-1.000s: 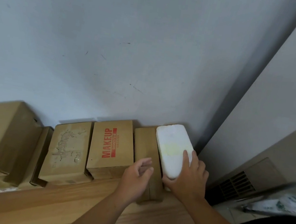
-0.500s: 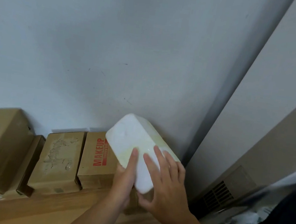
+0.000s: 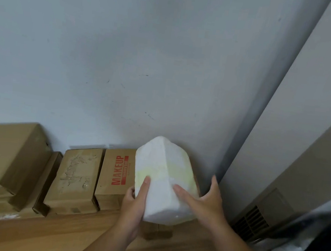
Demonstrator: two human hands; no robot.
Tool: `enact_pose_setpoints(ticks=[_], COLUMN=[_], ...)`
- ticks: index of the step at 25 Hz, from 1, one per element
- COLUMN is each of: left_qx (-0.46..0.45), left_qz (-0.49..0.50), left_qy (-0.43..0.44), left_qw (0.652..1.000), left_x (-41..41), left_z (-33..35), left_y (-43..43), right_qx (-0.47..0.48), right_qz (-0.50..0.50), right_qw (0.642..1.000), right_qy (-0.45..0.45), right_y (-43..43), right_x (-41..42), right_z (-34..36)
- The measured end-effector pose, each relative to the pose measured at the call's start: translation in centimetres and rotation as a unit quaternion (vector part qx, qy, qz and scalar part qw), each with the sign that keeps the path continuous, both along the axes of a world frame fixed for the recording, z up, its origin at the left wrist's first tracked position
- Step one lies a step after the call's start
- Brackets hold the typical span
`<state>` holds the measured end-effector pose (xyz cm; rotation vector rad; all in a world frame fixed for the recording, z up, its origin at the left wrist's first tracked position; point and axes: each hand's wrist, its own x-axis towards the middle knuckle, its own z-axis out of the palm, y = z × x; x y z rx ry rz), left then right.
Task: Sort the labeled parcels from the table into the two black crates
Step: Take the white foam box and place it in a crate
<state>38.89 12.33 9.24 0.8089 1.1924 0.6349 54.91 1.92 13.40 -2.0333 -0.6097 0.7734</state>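
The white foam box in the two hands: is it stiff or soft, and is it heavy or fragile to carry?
The white foam box probably stays stiff: its edges look straight between the left hand and right hand. It is likely light for its size, since flat fingers alone support it. Its matte, slightly yellowed surface suggests foam, so hard squeezing could dent or chip it.

white foam parcel (image 3: 161, 179), yellowish band, tilted, raised above table

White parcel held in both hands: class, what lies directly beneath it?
Under the white parcel, a brown box shows only its lower end on the wooden table. The rest is covered, so any label stays hidden.
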Motion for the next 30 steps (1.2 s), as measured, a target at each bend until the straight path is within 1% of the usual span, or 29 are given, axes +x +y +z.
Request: enact_pose_setpoints(ticks=[1, 2, 3, 5, 6, 7, 9, 10, 12, 14, 16, 17, 18, 19, 20, 21, 22, 24, 25, 27, 30], left_qx=[0.005, 0.023, 0.055, 0.119, 0.124, 0.107, 0.069, 0.068, 0.069, 0.056, 0.034, 0.024, 0.017, 0.023, 0.042, 0.078, 0.128, 0.215, 0.234, 0.235, 0.235], left_qz=[-0.009, -0.019, -0.027, -0.026, -0.023, -0.023, -0.053, -0.074, -0.093, -0.102, -0.118, -0.137, -0.158, -0.171, -0.170, -0.158, -0.134, -0.117, -0.129, -0.151, -0.143], left_qy=[0.000, 0.008, 0.026, 0.053, 0.037, 0.003, -0.048, -0.051, -0.053, -0.081, -0.120, -0.140, -0.149, -0.145, -0.129, -0.100, -0.057, 0.022, 0.040, 0.040, 0.038], left_qw=[1.000, 1.000, 0.998, 0.991, 0.991, 0.994, 0.995, 0.994, 0.992, 0.990, 0.985, 0.980, 0.976, 0.974, 0.976, 0.979, 0.981, 0.969, 0.963, 0.959, 0.961], left_x=[-0.1, -0.2, -0.3, -0.8, -1.2, -1.5, -2.1, -2.2, -2.2, -2.1, -2.4, -2.5, -2.6, -2.7, -2.7, -2.8, -3.0, -3.1, -3.0, -2.7, -2.0], left_z=[0.1, 0.1, 0.2, 0.1, 0.0, 0.1, 0.3, 0.3, 0.3, 0.3, 0.1, 0.1, 0.2, 0.2, 0.1, -0.1, -0.3, -0.2, 0.0, 0.4, 0.4], left_y=[-0.3, -0.5, -0.7, -0.6, -0.5, -0.4, -0.1, 0.0, 0.2, 0.3, 0.5, 0.4, 0.2, -0.1, -0.2, -0.1, -0.1, -0.1, -0.2, -0.5, -0.6], right_qx=[-0.009, 0.005, 0.019, 0.067, 0.084, 0.093, 0.111, 0.118, 0.142, 0.155, 0.117, 0.097, 0.096, 0.114, 0.136, 0.150, 0.158, 0.167, 0.172, 0.186, 0.214], right_qz=[0.029, 0.052, 0.060, 0.049, 0.041, 0.040, 0.051, 0.053, 0.033, -0.027, -0.073, -0.062, -0.032, -0.010, -0.015, -0.031, -0.047, -0.061, -0.052, -0.034, -0.021], right_qw=[0.994, 0.984, 0.981, 0.984, 0.987, 0.990, 0.990, 0.990, 0.986, 0.980, 0.968, 0.956, 0.938, 0.918, 0.902, 0.897, 0.902, 0.930, 0.941, 0.954, 0.957], right_qy=[0.103, 0.168, 0.186, 0.157, 0.128, 0.100, 0.066, 0.059, 0.075, 0.124, 0.207, 0.270, 0.333, 0.379, 0.409, 0.414, 0.398, 0.322, 0.286, 0.234, 0.197], right_y=[-0.1, -0.2, -0.3, -0.5, -0.4, -0.2, 0.2, 0.3, 0.4, 0.6, 0.7, 0.6, 0.4, 0.2, 0.0, -0.2, -0.2, 0.0, 0.1, 0.3, 0.3], right_x=[0.5, 0.9, 1.1, 0.7, 0.4, 0.1, -0.6, -0.7, -0.7, -0.3, 0.4, 0.8, 1.0, 1.2, 1.2, 1.3, 1.2, 0.9, 0.8, 0.3, 0.0], right_z=[0.0, -0.2, -0.6, -1.3, -1.6, -1.9, -2.2, -2.4, -2.4, -2.1, -2.2, -2.4, -2.6, -2.9, -3.0, -3.1, -3.3, -3.8, -4.0, -4.0, -3.5])
